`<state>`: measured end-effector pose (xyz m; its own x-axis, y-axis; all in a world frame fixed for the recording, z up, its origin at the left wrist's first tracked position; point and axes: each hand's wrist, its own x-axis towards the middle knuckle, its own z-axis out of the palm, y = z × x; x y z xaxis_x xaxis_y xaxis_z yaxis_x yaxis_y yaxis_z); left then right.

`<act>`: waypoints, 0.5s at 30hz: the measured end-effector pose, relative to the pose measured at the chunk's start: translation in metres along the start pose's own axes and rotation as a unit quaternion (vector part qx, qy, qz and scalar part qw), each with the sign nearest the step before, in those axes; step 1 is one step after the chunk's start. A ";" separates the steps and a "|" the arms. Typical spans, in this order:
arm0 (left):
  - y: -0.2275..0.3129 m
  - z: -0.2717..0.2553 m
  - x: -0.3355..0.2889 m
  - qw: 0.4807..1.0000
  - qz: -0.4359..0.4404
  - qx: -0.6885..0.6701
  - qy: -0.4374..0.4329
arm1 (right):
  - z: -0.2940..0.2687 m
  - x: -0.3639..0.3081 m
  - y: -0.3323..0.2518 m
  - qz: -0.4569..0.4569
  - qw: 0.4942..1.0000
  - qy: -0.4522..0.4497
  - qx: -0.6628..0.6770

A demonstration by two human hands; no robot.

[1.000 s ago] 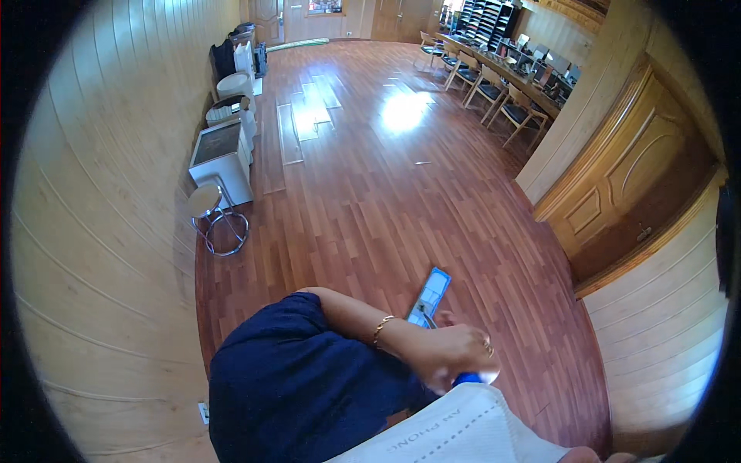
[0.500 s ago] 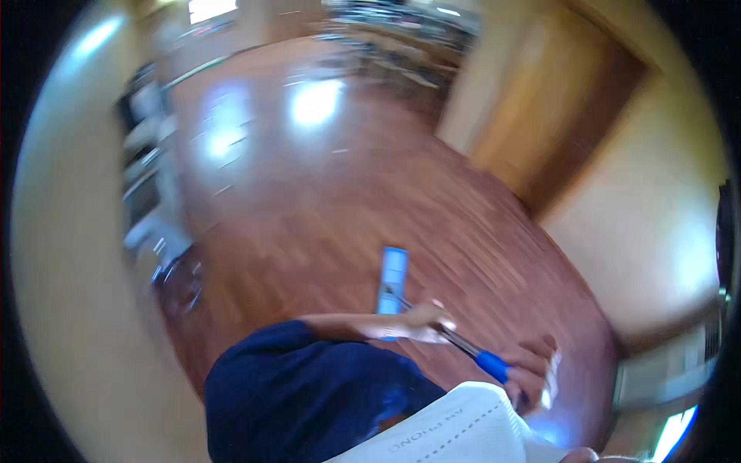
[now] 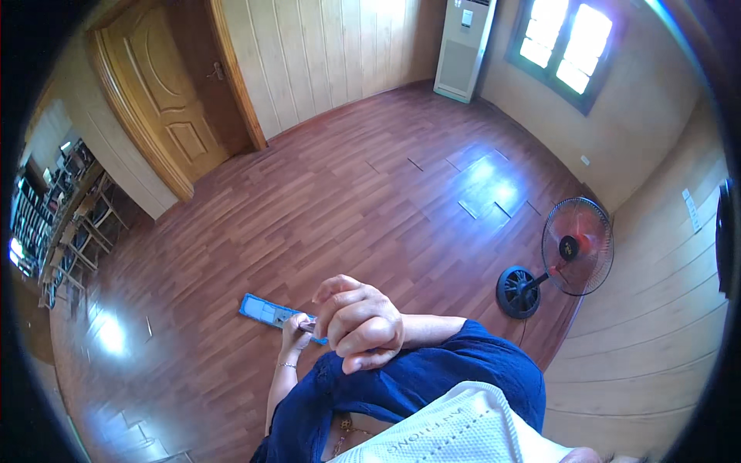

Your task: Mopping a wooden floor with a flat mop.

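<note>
A flat mop with a blue rectangular head point(image 3: 266, 310) lies against the wooden floor, left of my body. My left hand point(image 3: 295, 333), with a thin bracelet at its wrist, is closed around the lower part of the mop's pole. Higher and nearer to me, my right hand point(image 3: 359, 324) has its fingers curled around the upper end of the pole. That hand hides the blue grip, and only a short dark piece of pole point(image 3: 309, 327) shows between the two hands.
To the right, a standing fan point(image 3: 571, 247) with a round black base is near the wall. A tall white air conditioner point(image 3: 463, 50) stands in the far corner beside a window point(image 3: 563, 42). A wooden door point(image 3: 166, 85) is at far left, with chairs along a counter point(image 3: 81, 216) beyond it.
My view has swung to the right, bringing in the fan and window. The mop head now points leftward, and my right hand has come up closer, covering the blue grip.
</note>
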<state>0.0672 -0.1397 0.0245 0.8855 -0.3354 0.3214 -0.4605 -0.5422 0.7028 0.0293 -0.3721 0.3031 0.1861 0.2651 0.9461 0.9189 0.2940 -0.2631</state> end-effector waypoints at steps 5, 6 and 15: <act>-0.019 0.011 -0.009 0.994 -0.096 -0.001 -0.046 | -0.006 -0.002 -0.008 0.013 0.999 -0.003 -0.047; -0.012 0.011 -0.007 0.994 -0.095 -0.002 -0.048 | -0.008 -0.004 -0.009 0.016 0.997 -0.006 -0.071; -0.021 0.007 -0.033 0.998 -0.057 0.026 -0.008 | -0.004 -0.008 -0.005 -0.002 0.998 0.002 -0.063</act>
<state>0.0469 -0.1229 -0.0051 0.9316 -0.2811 0.2304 -0.3593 -0.6167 0.7004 0.0242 -0.3791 0.2978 0.1837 0.2606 0.9478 0.9558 0.1778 -0.2341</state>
